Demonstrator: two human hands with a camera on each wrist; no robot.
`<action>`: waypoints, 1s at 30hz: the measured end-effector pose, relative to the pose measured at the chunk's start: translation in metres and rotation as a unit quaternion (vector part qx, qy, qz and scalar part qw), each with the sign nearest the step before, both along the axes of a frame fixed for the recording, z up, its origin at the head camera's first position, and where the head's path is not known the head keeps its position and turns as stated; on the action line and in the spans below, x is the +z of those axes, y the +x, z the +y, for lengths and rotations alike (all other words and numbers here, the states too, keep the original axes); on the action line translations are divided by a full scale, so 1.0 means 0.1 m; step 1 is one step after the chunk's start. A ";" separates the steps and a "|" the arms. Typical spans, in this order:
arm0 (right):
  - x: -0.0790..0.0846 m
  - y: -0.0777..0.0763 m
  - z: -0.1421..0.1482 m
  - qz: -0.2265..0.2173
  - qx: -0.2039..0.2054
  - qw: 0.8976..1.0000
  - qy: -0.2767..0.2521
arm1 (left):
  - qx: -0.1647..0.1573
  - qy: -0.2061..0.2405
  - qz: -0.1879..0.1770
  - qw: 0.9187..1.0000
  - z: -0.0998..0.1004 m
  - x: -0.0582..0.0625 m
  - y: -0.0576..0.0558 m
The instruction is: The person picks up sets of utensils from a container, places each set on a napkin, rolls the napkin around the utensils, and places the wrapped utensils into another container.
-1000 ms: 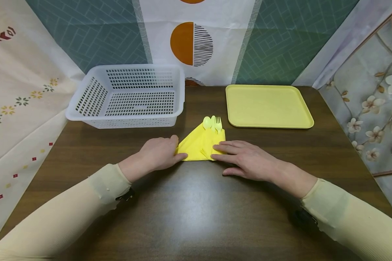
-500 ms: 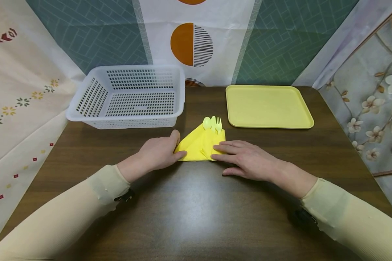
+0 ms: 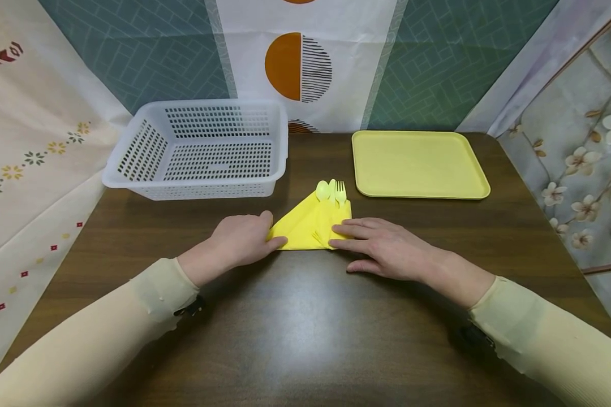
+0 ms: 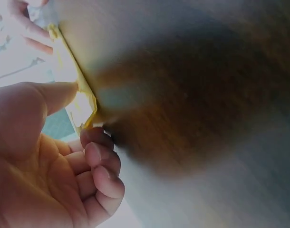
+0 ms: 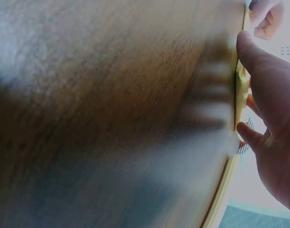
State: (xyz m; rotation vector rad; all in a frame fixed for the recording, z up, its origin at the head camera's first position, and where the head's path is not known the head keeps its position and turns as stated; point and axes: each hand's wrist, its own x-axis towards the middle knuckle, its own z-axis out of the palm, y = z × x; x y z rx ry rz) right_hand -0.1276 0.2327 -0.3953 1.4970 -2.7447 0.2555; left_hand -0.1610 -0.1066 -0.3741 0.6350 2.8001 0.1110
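A folded yellow napkin (image 3: 302,225) lies on the brown table, narrowing to a point at its left side. From its top stick out the heads of a pale yellow spoon (image 3: 322,190) and fork (image 3: 340,194), with the tip of a flat-ended piece between them. My left hand (image 3: 240,240) pinches the napkin's left corner, thumb on top and fingers curled at the edge. Fingertips of my right hand (image 3: 387,249) rest on the napkin's right part, the fingers nearly straight and spread. Cutlery handles are hidden inside the napkin.
A white perforated plastic basket (image 3: 209,189) stands at the back left of the table (image 3: 305,316). At the back right lies a pale yellow rectangular tray (image 3: 420,164). Patterned cloths (image 3: 305,68) hang behind and beside the table.
My left hand has slid slightly left along the napkin, whose left corner now reaches a little further left. My right hand and the cutlery stay in place.
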 end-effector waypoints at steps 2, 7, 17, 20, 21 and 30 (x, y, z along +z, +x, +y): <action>0.00 0.00 0.00 0.001 0.000 1.000 0.002 | 0.002 -0.005 -0.009 1.000 0.00 0.01 -0.01; 0.00 -0.01 0.00 0.003 0.001 1.000 0.003 | 0.000 0.007 -0.029 1.000 0.01 0.01 -0.03; 0.01 -0.01 0.01 -0.003 -0.002 1.000 0.005 | -0.018 0.071 -0.018 0.997 0.02 0.00 -0.08; 0.01 -0.01 0.01 -0.007 -0.004 1.000 0.005 | -0.006 0.102 -0.021 0.995 0.02 0.02 -0.08; 0.01 -0.01 0.01 -0.008 -0.005 1.000 0.006 | 0.000 0.114 -0.025 0.993 0.02 0.03 -0.08; 0.01 -0.01 0.00 -0.012 -0.005 1.000 0.004 | 0.004 0.189 -0.022 0.982 0.05 0.06 0.00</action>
